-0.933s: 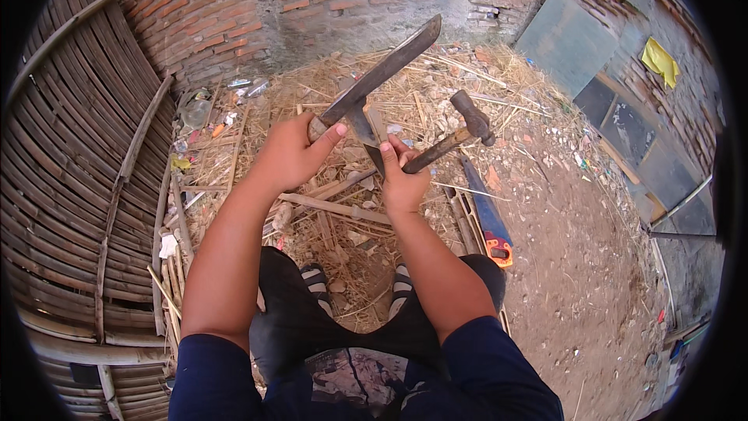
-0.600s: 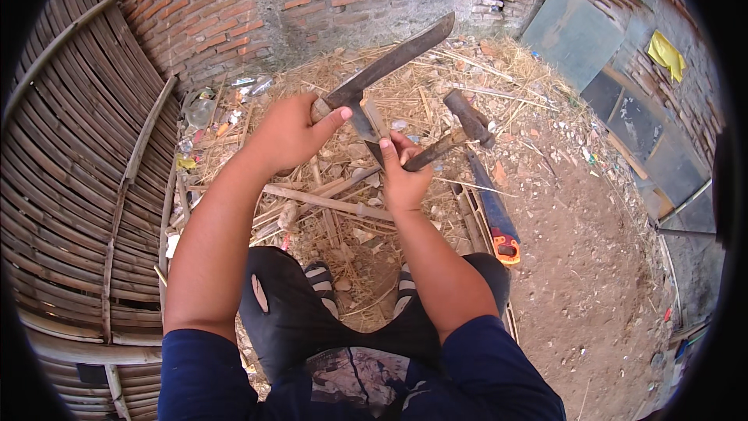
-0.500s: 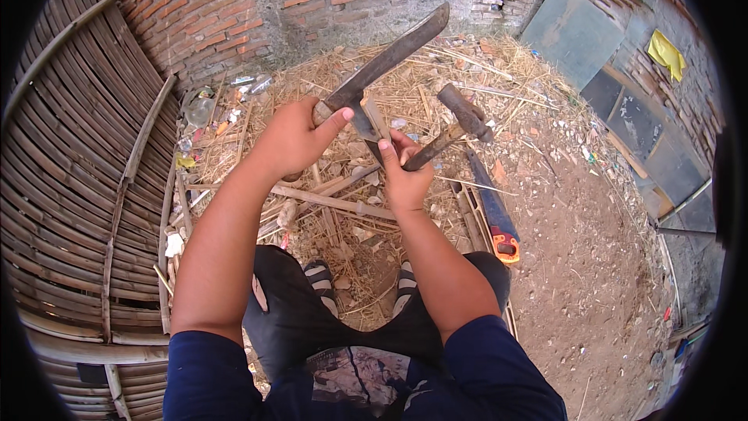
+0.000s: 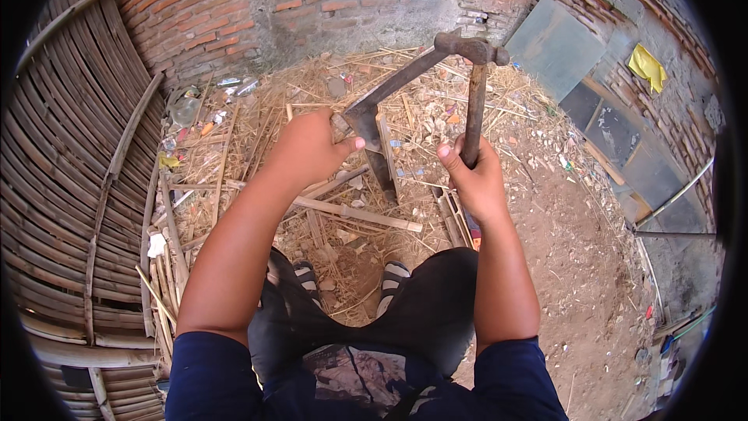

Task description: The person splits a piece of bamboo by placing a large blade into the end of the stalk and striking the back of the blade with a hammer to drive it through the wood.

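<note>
Counting two bare hands from where I'm standing, one left hand [image 4: 302, 148] and one right hand [image 4: 479, 185]. One hammer [image 4: 476, 101], one long blade [image 4: 401, 78]. The wood [image 4: 378, 160] on that blade could be one piece or two, honestly can't tell. Two striped sandals [image 4: 307, 275], two blue sleeves [image 4: 214, 374], one yellow sheet [image 4: 647, 68], one greenish panel [image 4: 555, 47], one slatted wall [image 4: 58, 179]. Sticks [image 4: 358, 214] and bricks [image 4: 210, 8]? Loads, lost count of both lol
</note>
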Action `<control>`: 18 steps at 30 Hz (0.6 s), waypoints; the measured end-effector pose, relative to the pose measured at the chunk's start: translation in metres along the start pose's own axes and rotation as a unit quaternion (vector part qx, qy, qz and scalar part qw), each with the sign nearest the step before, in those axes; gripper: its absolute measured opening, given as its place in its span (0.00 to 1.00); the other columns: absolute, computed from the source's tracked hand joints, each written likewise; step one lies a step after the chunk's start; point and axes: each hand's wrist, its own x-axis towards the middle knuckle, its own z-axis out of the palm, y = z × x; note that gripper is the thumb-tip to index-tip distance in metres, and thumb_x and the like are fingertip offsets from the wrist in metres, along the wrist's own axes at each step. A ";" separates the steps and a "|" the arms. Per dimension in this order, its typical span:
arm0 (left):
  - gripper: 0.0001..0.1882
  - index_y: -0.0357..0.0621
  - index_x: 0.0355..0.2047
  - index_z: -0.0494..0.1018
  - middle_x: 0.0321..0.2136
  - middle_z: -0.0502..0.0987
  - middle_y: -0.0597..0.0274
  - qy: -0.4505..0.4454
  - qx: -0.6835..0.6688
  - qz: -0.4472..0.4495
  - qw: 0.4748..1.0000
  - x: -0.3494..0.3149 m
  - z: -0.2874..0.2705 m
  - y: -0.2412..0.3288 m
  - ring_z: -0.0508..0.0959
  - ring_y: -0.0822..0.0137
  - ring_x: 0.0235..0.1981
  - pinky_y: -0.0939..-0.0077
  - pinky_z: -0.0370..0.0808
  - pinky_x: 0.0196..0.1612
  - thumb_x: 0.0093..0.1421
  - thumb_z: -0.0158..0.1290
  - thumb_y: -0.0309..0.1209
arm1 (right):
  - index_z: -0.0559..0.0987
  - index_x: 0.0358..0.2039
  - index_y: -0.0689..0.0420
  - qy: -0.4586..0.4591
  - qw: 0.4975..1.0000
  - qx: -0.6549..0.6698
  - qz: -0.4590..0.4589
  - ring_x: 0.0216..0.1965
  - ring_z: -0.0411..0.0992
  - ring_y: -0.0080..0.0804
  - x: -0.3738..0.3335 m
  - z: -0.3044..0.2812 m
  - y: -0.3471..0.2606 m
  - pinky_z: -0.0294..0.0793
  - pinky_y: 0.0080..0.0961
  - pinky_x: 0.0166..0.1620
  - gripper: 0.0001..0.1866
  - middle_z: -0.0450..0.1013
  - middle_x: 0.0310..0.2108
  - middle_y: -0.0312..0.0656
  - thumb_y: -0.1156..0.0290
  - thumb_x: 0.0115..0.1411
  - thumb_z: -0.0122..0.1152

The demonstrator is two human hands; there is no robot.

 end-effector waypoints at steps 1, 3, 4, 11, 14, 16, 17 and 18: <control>0.34 0.28 0.43 0.74 0.34 0.81 0.35 0.001 0.003 -0.006 1.000 -0.001 0.001 0.003 0.83 0.42 0.41 0.52 0.78 0.46 0.58 0.65 0.53 | 0.68 0.30 0.53 0.006 1.000 -0.014 0.004 0.20 0.62 0.15 -0.001 0.001 -0.007 0.66 0.18 0.25 0.18 0.61 0.19 0.26 0.65 0.61 0.73; 0.34 0.27 0.45 0.74 0.33 0.81 0.37 0.014 -0.003 -0.009 1.000 -0.002 0.007 0.002 0.83 0.43 0.40 0.53 0.78 0.45 0.57 0.65 0.52 | 0.66 0.29 0.52 0.011 0.999 0.040 -0.012 0.20 0.62 0.15 0.001 0.016 0.006 0.67 0.18 0.27 0.19 0.61 0.20 0.25 0.71 0.59 0.75; 0.35 0.26 0.46 0.74 0.30 0.81 0.39 0.027 -0.012 -0.005 1.000 -0.001 0.013 -0.001 0.83 0.44 0.38 0.54 0.78 0.44 0.57 0.66 0.51 | 0.66 0.28 0.52 0.015 0.997 0.067 -0.017 0.20 0.61 0.14 0.001 0.027 0.020 0.67 0.18 0.27 0.21 0.61 0.20 0.25 0.74 0.57 0.76; 0.36 0.25 0.50 0.73 0.30 0.82 0.39 0.061 -0.042 -0.018 0.997 0.001 0.021 -0.009 0.84 0.45 0.38 0.56 0.78 0.45 0.57 0.66 0.49 | 0.79 0.42 0.64 0.157 0.973 0.124 -0.112 0.31 0.73 0.20 0.009 0.122 0.078 0.75 0.24 0.35 0.20 0.80 0.35 0.40 0.71 0.53 0.79; 0.29 0.28 0.41 0.75 0.31 0.81 0.37 0.038 -0.049 -0.013 0.998 -0.001 0.012 0.000 0.82 0.40 0.39 0.52 0.78 0.45 0.57 0.65 0.47 | 0.81 0.50 0.65 0.161 0.978 0.113 -0.076 0.33 0.75 0.20 0.017 0.132 0.087 0.75 0.23 0.37 0.24 0.80 0.35 0.40 0.72 0.54 0.77; 0.35 0.25 0.50 0.73 0.28 0.81 0.40 0.054 -0.045 -0.007 0.998 0.000 0.016 -0.006 0.84 0.47 0.35 0.56 0.78 0.42 0.57 0.66 0.47 | 0.83 0.46 0.64 0.180 0.975 0.092 -0.095 0.32 0.74 0.19 0.017 0.135 0.085 0.75 0.22 0.37 0.18 0.80 0.34 0.39 0.74 0.55 0.74; 0.38 0.23 0.54 0.71 0.27 0.81 0.42 0.061 -0.043 -0.004 0.997 0.000 0.018 -0.009 0.84 0.50 0.33 0.58 0.78 0.40 0.56 0.66 0.47 | 0.83 0.46 0.64 0.189 0.972 0.095 -0.104 0.32 0.74 0.19 0.019 0.138 0.084 0.75 0.22 0.37 0.17 0.80 0.34 0.39 0.75 0.55 0.73; 0.37 0.24 0.53 0.72 0.25 0.80 0.44 0.056 -0.054 -0.011 0.997 -0.001 0.018 -0.009 0.84 0.53 0.31 0.60 0.77 0.37 0.57 0.66 0.47 | 0.83 0.45 0.64 0.199 0.969 0.096 -0.113 0.31 0.73 0.19 0.021 0.139 0.084 0.75 0.22 0.37 0.17 0.80 0.33 0.38 0.75 0.55 0.73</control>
